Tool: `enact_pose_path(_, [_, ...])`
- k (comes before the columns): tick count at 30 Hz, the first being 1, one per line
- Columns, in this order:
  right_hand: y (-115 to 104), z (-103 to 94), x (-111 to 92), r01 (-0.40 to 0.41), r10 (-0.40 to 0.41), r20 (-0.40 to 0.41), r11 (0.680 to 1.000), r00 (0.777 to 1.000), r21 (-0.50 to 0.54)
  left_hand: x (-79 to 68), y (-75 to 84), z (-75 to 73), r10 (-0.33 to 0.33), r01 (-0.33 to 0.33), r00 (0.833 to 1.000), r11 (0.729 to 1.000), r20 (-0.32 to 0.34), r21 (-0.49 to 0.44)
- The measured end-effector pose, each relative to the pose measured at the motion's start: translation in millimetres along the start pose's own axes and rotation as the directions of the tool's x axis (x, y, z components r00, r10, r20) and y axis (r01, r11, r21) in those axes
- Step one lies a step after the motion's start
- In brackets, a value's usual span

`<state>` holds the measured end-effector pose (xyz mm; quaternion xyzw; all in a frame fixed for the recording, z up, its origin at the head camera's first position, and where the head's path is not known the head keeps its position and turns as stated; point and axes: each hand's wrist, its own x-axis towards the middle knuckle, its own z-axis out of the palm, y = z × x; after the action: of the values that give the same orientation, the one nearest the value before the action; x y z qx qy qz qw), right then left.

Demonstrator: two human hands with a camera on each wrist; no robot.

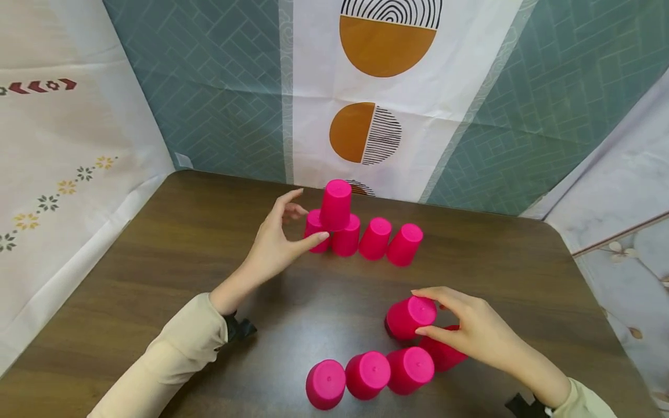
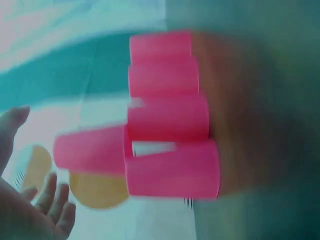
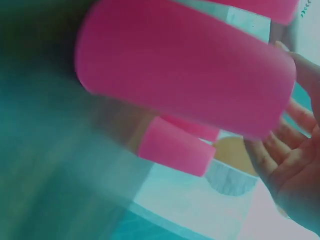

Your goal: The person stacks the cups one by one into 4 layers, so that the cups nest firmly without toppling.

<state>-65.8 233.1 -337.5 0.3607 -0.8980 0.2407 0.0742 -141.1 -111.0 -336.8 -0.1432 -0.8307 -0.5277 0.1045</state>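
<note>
At the back of the table, several upside-down pink plastic cups (image 1: 375, 239) form a row. One more pink cup (image 1: 336, 206) stands upside down across the two leftmost of them. Beside this upper cup is my left hand (image 1: 272, 241), thumb and fingers spread apart. A gap shows between that hand and the cup in the left wrist view. My right hand (image 1: 478, 325) pinches another upside-down pink cup (image 1: 405, 319) near its base, between thumb and fingers. Below and behind that hand, a further pink cup (image 1: 443, 353) is partly hidden.
Nearer the front edge, three upside-down pink cups, the left one (image 1: 325, 384), the middle one (image 1: 368, 375) and the right one (image 1: 411, 370), stand side by side. The brown wooden table (image 1: 157, 244) meets a patterned cloth backdrop (image 1: 225, 104) at the back.
</note>
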Motion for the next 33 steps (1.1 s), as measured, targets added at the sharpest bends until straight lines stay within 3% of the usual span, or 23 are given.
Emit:
enact_pose_path(2, [0, -8.3, 6, 0.037, -0.037, -0.008, 0.999, 0.999, -0.003, -21.7, 6.3, 1.4, 0.044, -0.043, 0.998, 0.999, 0.034, -0.030])
enact_pose_path(6, [-2, -26.6, 23, 0.140, -0.142, -0.068, 0.989, 0.987, -0.035, -67.3, 15.1, 6.1, 0.091, -0.073, 0.976, 0.993, 0.196, -0.092])
enact_pose_path(10, [-1, -45.3, 45, 0.185, -0.190, -0.080, 0.981, 0.979, -0.063, -107.5, 23.4, 10.2, 0.015, 0.033, 0.944, 0.990, 0.330, -0.140])
enact_pose_path(14, [-1, -60.7, 63, 0.192, -0.195, -0.028, 0.978, 0.980, -0.084, -134.8, 34.9, 15.1, -0.076, 0.135, 0.922, 0.982, 0.379, -0.131])
enact_pose_path(18, [-5, -69.4, 83, 0.212, -0.212, 0.012, 0.970, 0.977, -0.115, -147.6, 40.0, 19.3, -0.112, 0.170, 0.900, 0.980, 0.422, -0.102])
enact_pose_path(22, [-4, -69.6, 108, 0.180, -0.178, 0.027, 0.972, 0.984, -0.152, -151.5, 39.0, 20.5, -0.125, 0.190, 0.879, 0.977, 0.460, -0.099])
enact_pose_path(30, [14, -61.2, 142, 0.085, -0.083, 0.015, 0.981, 0.996, -0.176, -153.7, 40.5, 24.2, -0.091, 0.162, 0.875, 0.981, 0.476, -0.109])
enact_pose_path(33, [20, -58.8, 152, 0.025, -0.019, 0.039, 0.985, 0.999, -0.170, -156.6, 41.2, 28.1, -0.045, 0.115, 0.882, 0.986, 0.469, -0.123])
